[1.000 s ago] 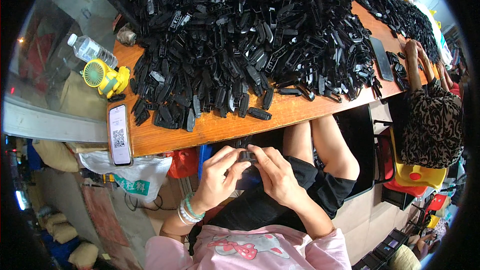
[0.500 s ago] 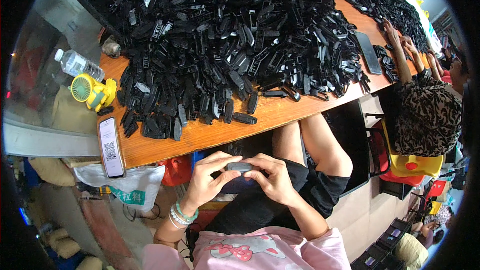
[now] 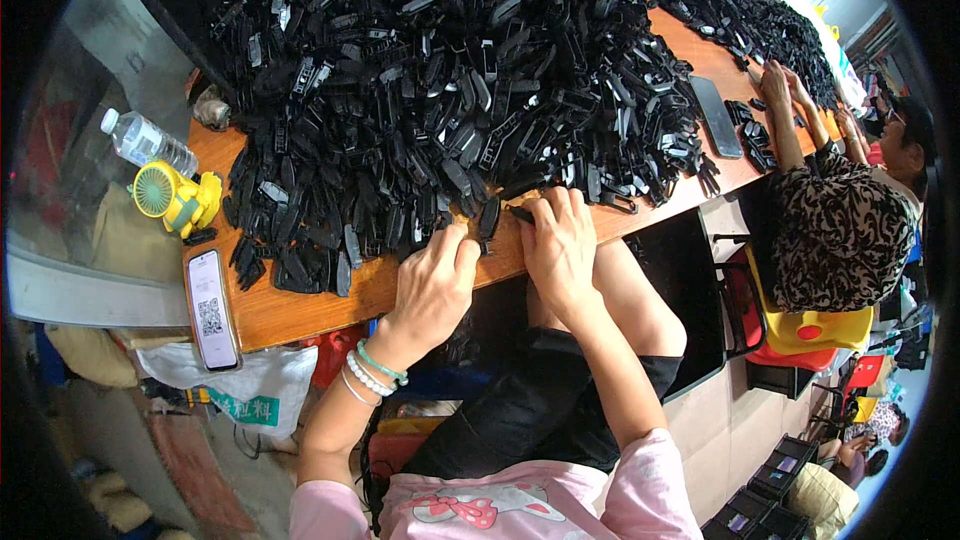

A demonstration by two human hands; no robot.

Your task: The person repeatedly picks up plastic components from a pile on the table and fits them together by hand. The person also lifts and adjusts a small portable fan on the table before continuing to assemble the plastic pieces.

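Observation:
A large heap of small black plastic parts (image 3: 400,120) covers the wooden table (image 3: 290,325); some are long rounded covers, others open frames. My left hand (image 3: 432,285) is at the heap's near edge, its fingers curled down; whatever they pinch is hidden behind them. To its right, my right hand (image 3: 558,245) is over the table's front edge, closed on a dark elongated plastic part (image 3: 520,213) that shows at its fingertips. Between the hands a single black piece (image 3: 489,218) lies on the wood.
At the table's left end are a phone (image 3: 212,310), a yellow fan (image 3: 178,198) and a clear water bottle (image 3: 150,142). A dark phone (image 3: 716,117) lies to the right. Beyond it, a co-worker's hands (image 3: 780,90) are beside another black heap. My legs are below the table edge.
Both hands have moved from above my lap, where they held a black oval part together, forward to the heap's near edge. They are now apart.

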